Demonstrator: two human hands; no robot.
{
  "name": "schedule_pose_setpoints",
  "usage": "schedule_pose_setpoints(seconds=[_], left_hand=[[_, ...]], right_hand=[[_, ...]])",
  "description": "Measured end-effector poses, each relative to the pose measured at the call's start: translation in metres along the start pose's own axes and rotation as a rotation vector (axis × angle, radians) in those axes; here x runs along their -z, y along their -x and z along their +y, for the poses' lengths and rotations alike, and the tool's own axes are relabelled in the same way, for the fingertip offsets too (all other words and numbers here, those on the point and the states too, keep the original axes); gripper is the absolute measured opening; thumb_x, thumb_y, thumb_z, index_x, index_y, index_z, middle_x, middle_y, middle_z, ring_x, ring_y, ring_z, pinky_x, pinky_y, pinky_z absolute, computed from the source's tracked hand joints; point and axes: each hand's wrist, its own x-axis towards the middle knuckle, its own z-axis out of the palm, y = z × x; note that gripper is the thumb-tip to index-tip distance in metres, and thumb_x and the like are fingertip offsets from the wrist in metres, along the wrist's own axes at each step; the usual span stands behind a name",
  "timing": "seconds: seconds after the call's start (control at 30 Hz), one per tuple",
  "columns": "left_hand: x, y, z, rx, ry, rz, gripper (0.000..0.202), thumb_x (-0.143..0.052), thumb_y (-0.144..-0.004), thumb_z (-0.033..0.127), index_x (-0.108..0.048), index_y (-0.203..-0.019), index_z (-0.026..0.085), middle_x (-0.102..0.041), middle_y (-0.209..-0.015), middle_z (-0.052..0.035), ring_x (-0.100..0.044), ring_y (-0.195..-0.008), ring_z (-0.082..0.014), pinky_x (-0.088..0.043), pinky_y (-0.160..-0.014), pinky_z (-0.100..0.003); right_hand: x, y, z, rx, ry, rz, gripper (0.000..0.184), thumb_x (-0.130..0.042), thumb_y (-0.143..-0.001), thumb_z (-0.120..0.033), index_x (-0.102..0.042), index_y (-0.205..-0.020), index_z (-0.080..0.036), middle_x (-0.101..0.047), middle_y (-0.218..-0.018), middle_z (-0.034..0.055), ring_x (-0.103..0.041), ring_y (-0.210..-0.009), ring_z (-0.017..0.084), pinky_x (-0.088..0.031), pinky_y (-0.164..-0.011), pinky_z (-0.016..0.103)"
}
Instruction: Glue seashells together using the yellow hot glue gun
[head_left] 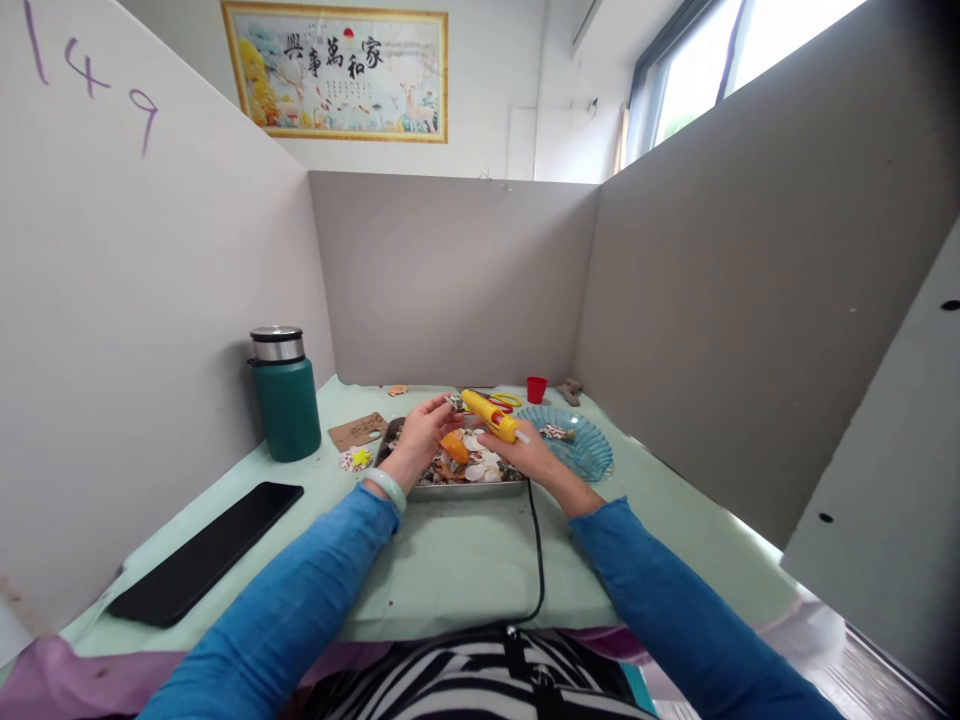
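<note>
My right hand (517, 450) is wrapped round a yellow hot glue gun (491, 414), with a pale glue stick jutting from its back end. The gun's nozzle end points up and left, toward my left hand (424, 432). Between the left fingertips I pinch a small greyish piece (454, 402), possibly a shell; it is too small to tell. Both hands are above a metal tray (472, 490) filled with shells, and a larger orange shell (454, 446) lies among them. A black cord (538, 560) runs from below the gun down to the table's front edge.
Right of the tray sits a blue scalloped plate (596, 455) holding small pieces. Behind are scissors (510, 400), a red cup (536, 389) and a brownish lump (570, 390). At left stand a green bottle (286, 405), a phone (210, 550), a brown card (352, 432) and a yellow-starred disc (357, 458).
</note>
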Motion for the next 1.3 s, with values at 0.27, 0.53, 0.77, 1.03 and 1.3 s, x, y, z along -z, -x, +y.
schedule_pose_setpoints(seconds=[0.27, 0.53, 0.77, 1.03, 1.3], left_hand=[[-0.002, 0.001, 0.0, 0.004, 0.038, -0.027, 0.025, -0.073, -0.071, 0.013, -0.067, -0.094, 0.009, -0.07, -0.083, -0.0077, -0.066, -0.067, -0.0133, -0.053, -0.067, -0.025], [-0.001, 0.002, -0.001, -0.015, 0.012, -0.062, 0.027, -0.075, -0.07, 0.016, -0.068, -0.096, 0.009, -0.07, -0.081, -0.0075, -0.065, -0.065, -0.0131, -0.054, -0.069, -0.028], [0.001, 0.0, -0.001, -0.011, 0.031, -0.048, 0.028, -0.075, -0.071, 0.018, -0.069, -0.097, 0.01, -0.07, -0.081, -0.0071, -0.065, -0.069, -0.013, -0.054, -0.072, -0.027], [-0.003, 0.003, 0.001, -0.051, -0.065, -0.014, 0.031, -0.076, -0.069, 0.02, -0.071, -0.097, 0.01, -0.071, -0.081, -0.0081, -0.065, -0.066, -0.0135, -0.054, -0.069, -0.028], [-0.003, 0.001, -0.002, -0.112, -0.182, 0.068, 0.036, -0.076, -0.068, 0.023, -0.072, -0.102, 0.01, -0.072, -0.081, -0.0083, -0.065, -0.061, -0.014, -0.055, -0.066, -0.029]], right_hand=[[-0.001, 0.0, 0.007, -0.004, 0.095, -0.018, 0.03, -0.063, -0.074, -0.032, -0.072, -0.097, -0.015, -0.062, -0.073, 0.0001, -0.05, -0.062, 0.013, -0.041, -0.059, 0.025], [0.0, -0.001, 0.011, -0.036, 0.073, -0.002, 0.028, -0.061, -0.074, -0.032, -0.069, -0.095, -0.015, -0.058, -0.068, -0.0009, -0.046, -0.058, 0.012, -0.038, -0.056, 0.024], [0.001, 0.0, 0.009, -0.011, 0.104, -0.02, 0.025, -0.06, -0.074, -0.03, -0.069, -0.091, -0.015, -0.058, -0.069, -0.0012, -0.046, -0.06, 0.012, -0.038, -0.058, 0.024], [0.001, 0.0, 0.011, -0.002, 0.1, -0.013, 0.024, -0.06, -0.074, -0.03, -0.069, -0.09, -0.015, -0.059, -0.071, -0.0006, -0.047, -0.061, 0.012, -0.039, -0.06, 0.025], [0.001, 0.0, 0.009, -0.011, 0.109, -0.024, 0.025, -0.06, -0.074, -0.029, -0.07, -0.092, -0.015, -0.061, -0.072, -0.0005, -0.05, -0.062, 0.013, -0.041, -0.06, 0.024]])
